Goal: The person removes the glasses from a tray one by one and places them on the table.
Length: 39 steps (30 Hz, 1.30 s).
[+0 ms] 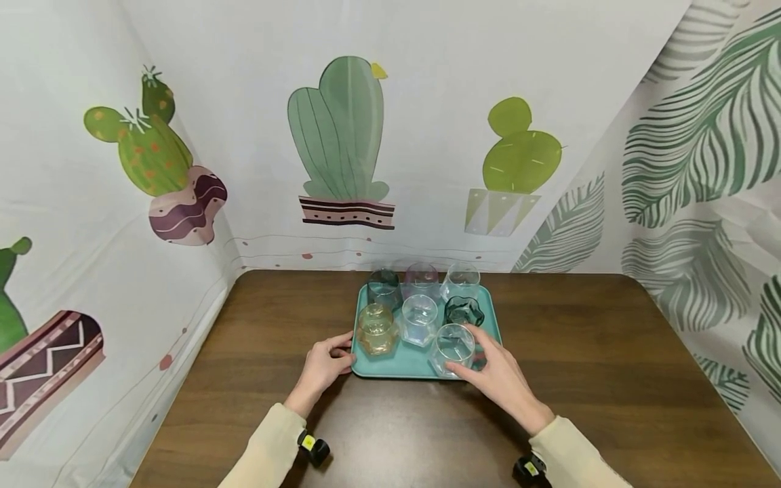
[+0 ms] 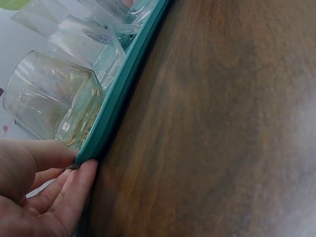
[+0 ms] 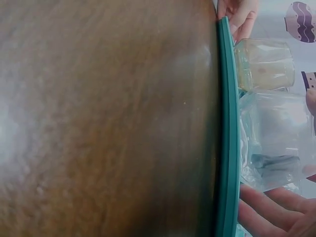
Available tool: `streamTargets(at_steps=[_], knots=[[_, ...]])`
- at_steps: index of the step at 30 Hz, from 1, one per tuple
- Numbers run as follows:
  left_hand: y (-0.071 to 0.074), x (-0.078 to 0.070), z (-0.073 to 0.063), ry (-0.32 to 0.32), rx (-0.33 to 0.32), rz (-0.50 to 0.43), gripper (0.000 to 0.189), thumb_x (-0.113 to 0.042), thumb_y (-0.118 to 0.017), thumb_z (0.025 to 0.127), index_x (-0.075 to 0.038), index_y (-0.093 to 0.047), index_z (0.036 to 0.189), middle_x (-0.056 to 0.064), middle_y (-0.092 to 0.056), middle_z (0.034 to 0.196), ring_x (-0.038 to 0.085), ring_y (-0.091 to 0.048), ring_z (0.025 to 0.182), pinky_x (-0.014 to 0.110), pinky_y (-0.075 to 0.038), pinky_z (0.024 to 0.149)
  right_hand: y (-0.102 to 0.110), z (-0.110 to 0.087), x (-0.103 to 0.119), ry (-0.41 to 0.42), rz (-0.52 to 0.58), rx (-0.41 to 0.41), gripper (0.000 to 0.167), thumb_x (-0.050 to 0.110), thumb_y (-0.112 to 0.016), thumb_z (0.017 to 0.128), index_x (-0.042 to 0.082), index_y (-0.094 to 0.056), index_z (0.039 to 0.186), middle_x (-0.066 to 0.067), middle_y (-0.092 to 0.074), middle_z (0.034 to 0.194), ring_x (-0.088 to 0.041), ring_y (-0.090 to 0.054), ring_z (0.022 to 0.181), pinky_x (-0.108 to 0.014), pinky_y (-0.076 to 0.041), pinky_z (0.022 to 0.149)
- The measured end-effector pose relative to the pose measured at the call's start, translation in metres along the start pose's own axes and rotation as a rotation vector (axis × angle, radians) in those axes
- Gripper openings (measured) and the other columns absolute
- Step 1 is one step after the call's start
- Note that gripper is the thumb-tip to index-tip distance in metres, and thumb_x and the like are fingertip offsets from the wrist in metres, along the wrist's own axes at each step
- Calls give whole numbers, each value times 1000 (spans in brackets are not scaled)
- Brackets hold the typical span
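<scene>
Teal tray: left grip pinches eight-o'clock rim.
Five-o'clock glass: right grip holds it; slipping could strike dark-green glass.

Left hand at the head view's seven o'clock, thumb and fingers pinching, right hand at five o'clock, fingers curved in a grip, forearms slanting inward

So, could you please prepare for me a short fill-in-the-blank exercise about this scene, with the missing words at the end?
1. The left hand grips the edge of the blue-green ____.
2. Counting the clear glass in the right hand, ____ glasses are in sight.
3. The yellow glass is nearer to the ____ hand.
4. The wooden table is coloured ____.

Missing words: tray; seven; left; brown.
</scene>
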<state>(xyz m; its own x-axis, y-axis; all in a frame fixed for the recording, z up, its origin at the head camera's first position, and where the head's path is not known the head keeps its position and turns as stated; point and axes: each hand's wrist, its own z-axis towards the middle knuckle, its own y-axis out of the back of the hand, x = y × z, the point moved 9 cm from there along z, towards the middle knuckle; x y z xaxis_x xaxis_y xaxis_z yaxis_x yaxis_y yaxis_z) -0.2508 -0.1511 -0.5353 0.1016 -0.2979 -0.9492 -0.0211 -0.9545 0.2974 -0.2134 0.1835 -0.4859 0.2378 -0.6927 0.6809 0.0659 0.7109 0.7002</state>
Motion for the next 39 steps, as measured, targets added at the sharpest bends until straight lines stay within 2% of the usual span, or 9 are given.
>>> streamTargets(at_steps=[10, 14, 22, 29, 39], knots=[[-2, 1, 0, 14, 0, -13, 50, 12, -72, 85, 4, -67, 134, 20, -71, 114, 15, -67, 84, 30, -65, 68, 15, -5, -3, -7, -21, -25, 77, 56, -85, 81, 29, -55, 146, -6, -67, 135, -17, -72, 92, -29, -59, 67], [-3, 1, 1, 10, 2, -12, 50, 12, -72, 85, 4, -68, 134, 19, -72, 114, 16, -68, 84, 31, -65, 69, 25, -8, -5, -8, -28, -43, 75, 54, -86, 82, 28, -56, 145, -5, -67, 134, -16, -71, 91, -31, -60, 69], [-1, 1, -1, 16, 1, -9, 49, 11, -73, 86, 3, -68, 134, 20, -72, 116, 17, -68, 85, 33, -66, 70, 46, -14, -13, -7, -51, -80, 72, 51, -86, 83, 28, -56, 144, -1, -69, 122, -12, -70, 86, -36, -63, 74], [1, -1, -2, 14, 3, -1, 49, 9, -74, 86, 3, -68, 134, 20, -71, 117, 18, -68, 87, 34, -66, 70, 67, -19, -24, -14, -69, -112, 70, 46, -87, 84, 29, -56, 144, -1, -70, 116, -10, -71, 81, -31, -61, 70], [0, 1, -3, 7, 0, 27, 48, 8, -74, 87, 3, -68, 134, 19, -71, 117, 17, -68, 88, 32, -66, 70, 95, -18, -47, -69, -113, -154, 73, 46, -86, 85, 23, -54, 147, -8, -72, 117, -20, -73, 86, -33, -55, 66]])
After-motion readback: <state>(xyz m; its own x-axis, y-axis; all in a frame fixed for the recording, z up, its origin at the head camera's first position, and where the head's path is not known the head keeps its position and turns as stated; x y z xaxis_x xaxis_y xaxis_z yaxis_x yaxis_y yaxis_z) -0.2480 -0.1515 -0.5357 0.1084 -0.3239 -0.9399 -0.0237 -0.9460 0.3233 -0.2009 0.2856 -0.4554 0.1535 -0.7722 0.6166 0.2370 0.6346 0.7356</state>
